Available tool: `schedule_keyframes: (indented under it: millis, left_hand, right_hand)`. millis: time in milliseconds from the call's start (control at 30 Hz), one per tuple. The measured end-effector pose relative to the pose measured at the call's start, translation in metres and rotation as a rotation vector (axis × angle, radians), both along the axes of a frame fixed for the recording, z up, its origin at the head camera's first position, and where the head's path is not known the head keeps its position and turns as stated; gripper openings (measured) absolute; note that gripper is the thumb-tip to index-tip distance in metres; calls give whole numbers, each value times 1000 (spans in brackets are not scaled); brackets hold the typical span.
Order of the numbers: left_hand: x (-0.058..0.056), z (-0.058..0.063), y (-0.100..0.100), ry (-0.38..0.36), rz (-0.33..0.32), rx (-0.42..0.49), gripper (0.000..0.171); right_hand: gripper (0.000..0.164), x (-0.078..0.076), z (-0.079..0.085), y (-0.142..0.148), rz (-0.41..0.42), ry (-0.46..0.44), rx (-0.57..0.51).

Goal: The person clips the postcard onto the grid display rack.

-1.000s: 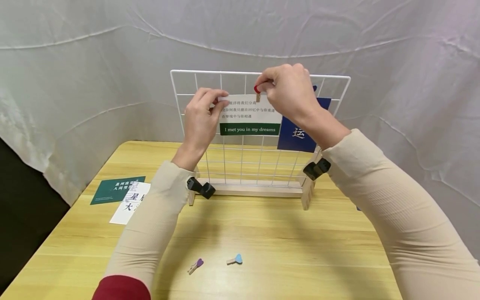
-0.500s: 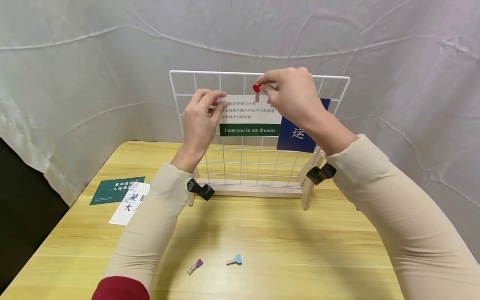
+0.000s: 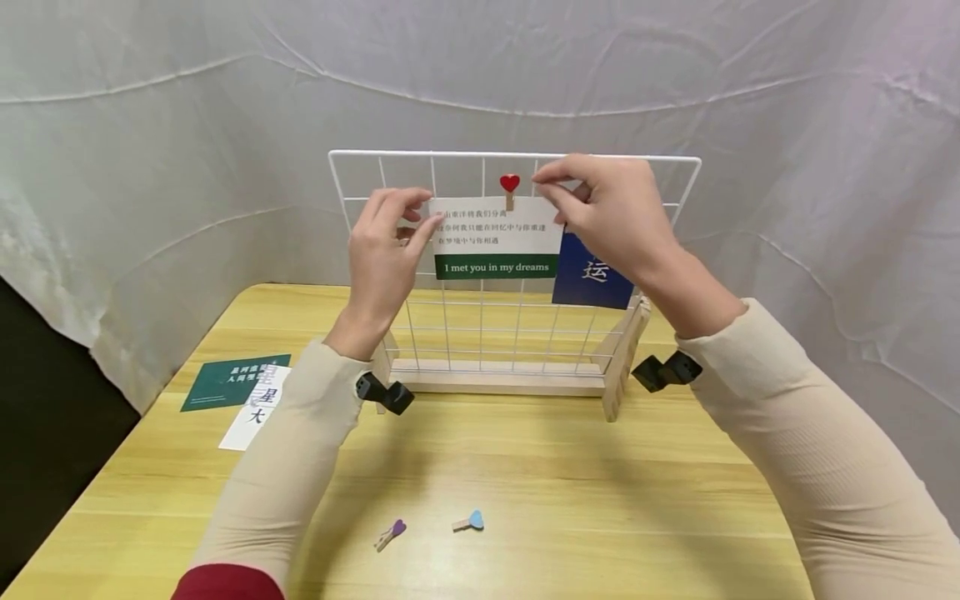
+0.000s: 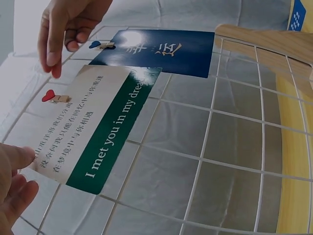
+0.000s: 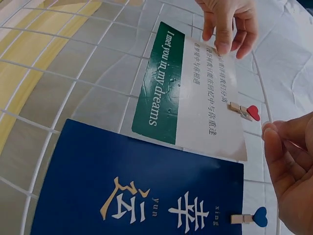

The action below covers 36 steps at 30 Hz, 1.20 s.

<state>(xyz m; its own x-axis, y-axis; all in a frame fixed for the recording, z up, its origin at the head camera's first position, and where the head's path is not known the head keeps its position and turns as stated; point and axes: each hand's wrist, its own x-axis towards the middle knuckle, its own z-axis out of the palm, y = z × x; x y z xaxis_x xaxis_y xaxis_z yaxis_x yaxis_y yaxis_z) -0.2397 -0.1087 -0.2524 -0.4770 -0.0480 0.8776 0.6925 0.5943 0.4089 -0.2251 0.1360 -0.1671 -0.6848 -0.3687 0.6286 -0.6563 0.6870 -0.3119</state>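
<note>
A white and green card (image 3: 495,227), printed "I met you in my dreams", hangs on a white wire grid (image 3: 517,157). A wooden clothespin with a red heart (image 3: 510,182) clips its top edge. My left hand (image 3: 382,254) is at the card's upper left corner, thumb tip overlapping the edge and fingers parted from it. Right of the red heart, my right hand (image 3: 611,208) holds nothing, thumb and index tips close together. Partly behind that hand hangs a dark blue card (image 5: 146,181), fastened by a clothespin with a blue heart (image 5: 250,218).
The grid stands in a wooden base (image 3: 495,382) on a wood-grain table (image 3: 555,483). Two clothespins, one with a purple heart (image 3: 392,534) and one with a light blue heart (image 3: 469,522), lie in front. At left, a green card (image 3: 217,390) is overlapped by a white card (image 3: 243,425).
My right hand has let go of the red-heart clothespin and drawn off to the right; the pin stays on the card. My left hand has shifted left, its fingers loosening from the card's corner.
</note>
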Motion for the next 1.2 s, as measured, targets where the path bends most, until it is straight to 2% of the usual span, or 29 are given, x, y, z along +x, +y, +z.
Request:
schedule_keyframes:
  millis: [333,600,867,1200]
  left_hand:
    - [10,-4,-12,-45,-40,-55,27]
    - [25,-10,-25,-199,-71,-128,31]
    - [36,-20,-35,-278,-99,-194,36]
    - [52,-35,-49,-422,-98,-275,41]
  right_hand:
    - [18,7,-14,19,21,5,-24]
    - [18,12,-32,32,42,-26,-67]
    - [17,20,-48,51,22,-61,-137]
    - [18,30,-75,65,7,-108,-153]
